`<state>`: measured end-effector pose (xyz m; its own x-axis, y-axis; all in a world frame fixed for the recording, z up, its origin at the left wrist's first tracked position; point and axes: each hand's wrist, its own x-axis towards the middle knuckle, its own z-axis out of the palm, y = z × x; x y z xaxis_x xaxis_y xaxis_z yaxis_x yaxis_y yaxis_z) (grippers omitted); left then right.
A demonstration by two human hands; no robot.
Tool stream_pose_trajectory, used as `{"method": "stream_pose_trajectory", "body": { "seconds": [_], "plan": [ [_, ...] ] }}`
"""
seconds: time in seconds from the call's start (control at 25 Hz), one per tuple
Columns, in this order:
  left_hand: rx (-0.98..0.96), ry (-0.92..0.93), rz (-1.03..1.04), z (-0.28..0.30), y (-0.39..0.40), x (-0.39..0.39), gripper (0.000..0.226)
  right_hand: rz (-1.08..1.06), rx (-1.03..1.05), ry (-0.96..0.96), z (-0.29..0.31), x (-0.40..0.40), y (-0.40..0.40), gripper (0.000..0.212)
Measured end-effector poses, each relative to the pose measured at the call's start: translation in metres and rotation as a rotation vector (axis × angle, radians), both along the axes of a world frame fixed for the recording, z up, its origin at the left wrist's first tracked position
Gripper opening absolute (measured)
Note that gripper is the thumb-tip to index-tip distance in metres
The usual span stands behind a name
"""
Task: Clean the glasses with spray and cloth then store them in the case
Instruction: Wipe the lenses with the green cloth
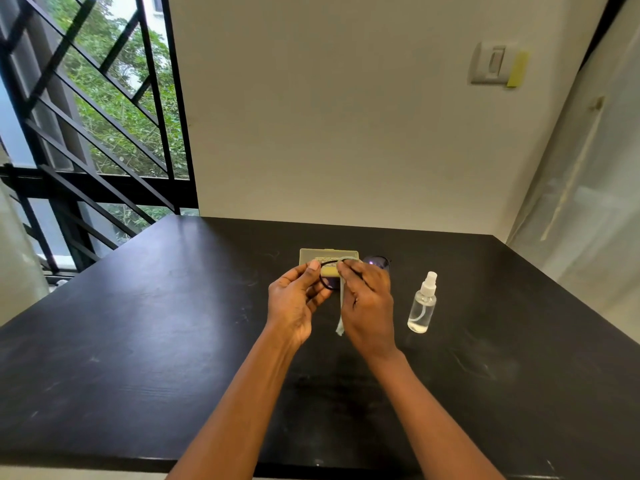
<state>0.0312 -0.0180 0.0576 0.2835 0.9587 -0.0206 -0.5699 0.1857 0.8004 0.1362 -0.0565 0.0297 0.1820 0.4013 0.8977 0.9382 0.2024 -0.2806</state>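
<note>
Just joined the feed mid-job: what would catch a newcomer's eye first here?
The two hands, left hand and right hand, meet mid-table, holding dark-framed glasses and a pale cloth. A clear spray bottle stands just right of them on the black table; a greenish case lies behind.

So the desk (173, 341) is a black, matte top with a faint wood grain and a few light scuffs, pushed up against a pale wall. Sitting on it: an olive-green glasses case (311, 255) lying flat near the back middle, and a small clear spray bottle (422, 306) standing upright off to the right, well apart from the case.
</note>
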Motion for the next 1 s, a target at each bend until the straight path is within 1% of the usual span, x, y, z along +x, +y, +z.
{"method": "stream_pose_trajectory", "body": {
  "seconds": [0.08,0.2,0.32,0.48,0.56,0.72,0.8,0.84,1.0],
  "plan": [
    [0.011,0.003,-0.006,-0.005,0.0,0.0,0.01,0.034,-0.017,-0.019,-0.003,-0.005,0.002,0.033],
    [0.055,0.021,-0.007,-0.014,0.002,-0.002,0.011,0.099,-0.016,-0.117,-0.017,-0.01,-0.001,0.029],
    [0.05,-0.015,0.0,-0.023,0.004,-0.007,0.011,0.09,-0.01,-0.184,-0.031,-0.004,-0.005,0.028],
    [0.037,-0.014,0.018,-0.031,0.006,-0.009,0.009,0.016,0.027,-0.084,-0.037,0.002,0.0,0.029],
    [0.047,-0.017,0.018,-0.032,0.006,-0.008,0.01,-0.007,0.031,-0.079,-0.035,-0.001,0.006,0.03],
    [0.095,-0.013,0.001,-0.029,0.006,-0.008,0.012,0.039,0.005,-0.225,-0.043,-0.006,0.005,0.034],
    [0.1,-0.018,0.012,-0.027,0.009,-0.009,0.011,0.026,-0.017,-0.308,-0.051,-0.002,-0.003,0.035],
    [0.096,-0.029,0.011,-0.027,0.009,-0.01,0.01,0.007,-0.019,-0.32,-0.054,0.001,-0.006,0.034],
    [0.082,-0.048,-0.007,-0.034,0.007,-0.009,0.011,-0.061,-0.02,-0.244,-0.052,0.007,-0.008,0.033]
  ]
}}
